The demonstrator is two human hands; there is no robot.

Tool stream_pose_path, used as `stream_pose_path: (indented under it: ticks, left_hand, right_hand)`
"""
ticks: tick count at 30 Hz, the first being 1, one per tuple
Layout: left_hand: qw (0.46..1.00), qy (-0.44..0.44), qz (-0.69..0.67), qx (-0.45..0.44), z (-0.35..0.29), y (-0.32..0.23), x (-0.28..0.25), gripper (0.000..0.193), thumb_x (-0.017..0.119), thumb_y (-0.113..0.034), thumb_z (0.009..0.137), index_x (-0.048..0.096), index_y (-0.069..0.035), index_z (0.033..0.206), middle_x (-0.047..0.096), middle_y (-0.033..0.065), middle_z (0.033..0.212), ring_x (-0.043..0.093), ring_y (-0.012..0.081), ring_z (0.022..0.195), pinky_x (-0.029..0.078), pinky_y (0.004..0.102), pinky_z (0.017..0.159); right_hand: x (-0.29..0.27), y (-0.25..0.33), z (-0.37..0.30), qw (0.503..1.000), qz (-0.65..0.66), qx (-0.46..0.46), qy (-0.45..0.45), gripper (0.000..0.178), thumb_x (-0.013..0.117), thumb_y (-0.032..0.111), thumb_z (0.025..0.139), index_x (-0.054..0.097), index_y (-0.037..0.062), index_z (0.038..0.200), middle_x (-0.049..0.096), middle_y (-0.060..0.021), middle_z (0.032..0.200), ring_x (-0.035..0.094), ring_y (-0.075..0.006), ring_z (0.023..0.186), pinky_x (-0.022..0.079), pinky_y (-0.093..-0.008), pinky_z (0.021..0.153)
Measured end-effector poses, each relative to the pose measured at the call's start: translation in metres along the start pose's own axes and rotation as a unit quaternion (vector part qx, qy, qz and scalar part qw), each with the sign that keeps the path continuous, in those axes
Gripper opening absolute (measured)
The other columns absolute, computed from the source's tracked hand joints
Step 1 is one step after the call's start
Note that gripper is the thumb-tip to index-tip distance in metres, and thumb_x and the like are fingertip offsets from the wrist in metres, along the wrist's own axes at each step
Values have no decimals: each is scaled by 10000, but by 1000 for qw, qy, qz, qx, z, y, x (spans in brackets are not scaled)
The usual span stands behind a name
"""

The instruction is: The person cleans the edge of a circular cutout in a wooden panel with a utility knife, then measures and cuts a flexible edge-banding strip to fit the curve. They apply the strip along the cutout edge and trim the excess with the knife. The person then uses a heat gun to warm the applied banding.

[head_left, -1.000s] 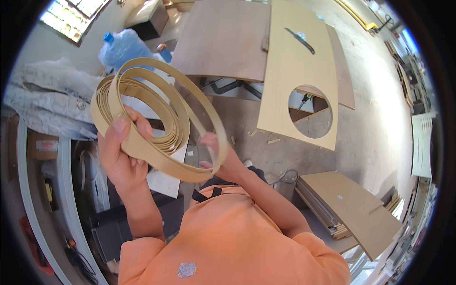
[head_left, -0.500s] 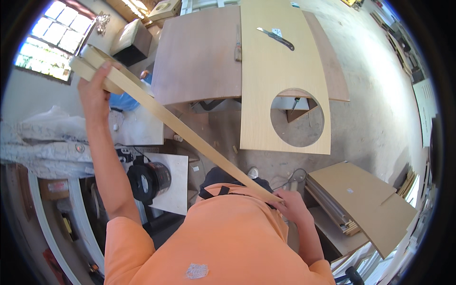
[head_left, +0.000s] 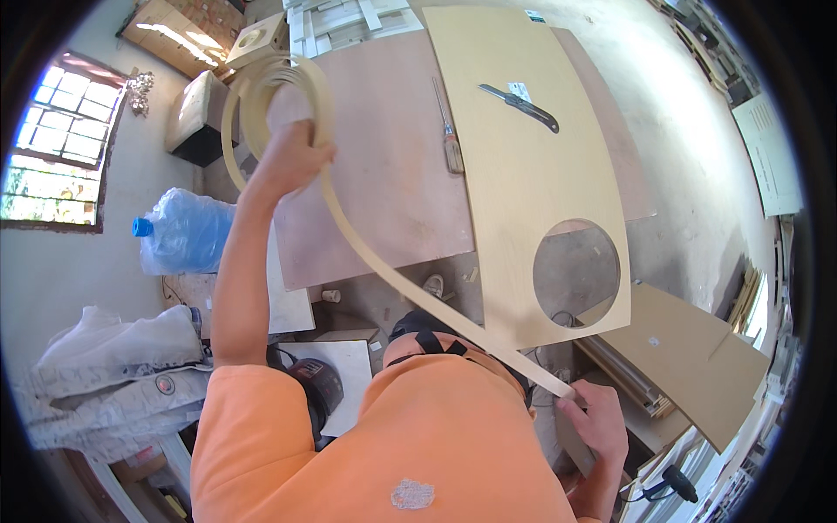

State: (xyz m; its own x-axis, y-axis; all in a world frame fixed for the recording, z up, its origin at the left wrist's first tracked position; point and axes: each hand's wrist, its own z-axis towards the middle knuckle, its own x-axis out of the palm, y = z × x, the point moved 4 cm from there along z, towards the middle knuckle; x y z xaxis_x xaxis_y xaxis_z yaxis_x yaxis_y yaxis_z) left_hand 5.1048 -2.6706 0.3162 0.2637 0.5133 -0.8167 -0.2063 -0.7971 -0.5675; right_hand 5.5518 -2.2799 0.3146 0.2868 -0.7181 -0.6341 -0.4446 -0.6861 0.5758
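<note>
Clasping the pale coiled strip [head_left: 323, 91] in the head view, the left hand [head_left: 295, 163] seems to bind its loops together; the right hand [head_left: 602, 423] pinches the outstretched part, apparently against springing back. Rightward of the left fingers, a knife [head_left: 530, 110] lies flat on a panel [head_left: 523, 183].

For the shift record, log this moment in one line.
left hand: holds tan coil; right hand: pinches its strip; knife: on pale panel
</note>
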Motion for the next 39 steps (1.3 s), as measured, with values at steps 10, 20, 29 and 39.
stream_pose_path:
  ticks: [10, 20, 29, 39]
  left_hand:
    - [965, 232, 116, 41, 55, 58, 94, 381, 727, -252, 714, 735, 49, 948, 721, 289, 951, 707, 422, 954, 534, 468, 883]
    - [932, 183, 295, 104, 11, 26, 106, 502, 747, -393, 876, 657, 51, 1095, 664, 276, 1118, 683, 461, 997, 564, 530, 866]
    - [752, -12, 188, 632, -82, -158, 160, 389, 720, -271, 937, 609, -47, 1235, 617, 170, 1226, 712, 340, 960, 597, 441, 645]
    - [857, 196, 253, 405, -36, -220, 254, 335, 603, -350, 1014, 525, -45, 1128, 598, 170, 1144, 704, 397, 897, 596, 494, 728]
  right_hand:
    - [2, -8, 14, 941, 235, 189, -157, 165, 652, 82, 948, 611, 2, 810, 581, -13, 582, 542, -84, 505, 425, -273, 493]
    - [-23, 41, 47, 976, 67, 79, -191, 189, 730, 97, 876, 697, 2, 1037, 663, -198, 852, 628, -370, 734, 506, -402, 685]
    - [6, 29, 112, 946, -163, -147, -237, 202, 642, 47, 889, 654, 86, 1087, 625, -101, 915, 645, -318, 888, 497, -438, 806]
    - [-6, -47, 158, 934, -124, -21, -333, 127, 596, 117, 964, 662, 54, 1053, 686, -148, 825, 693, -378, 705, 558, -481, 602]
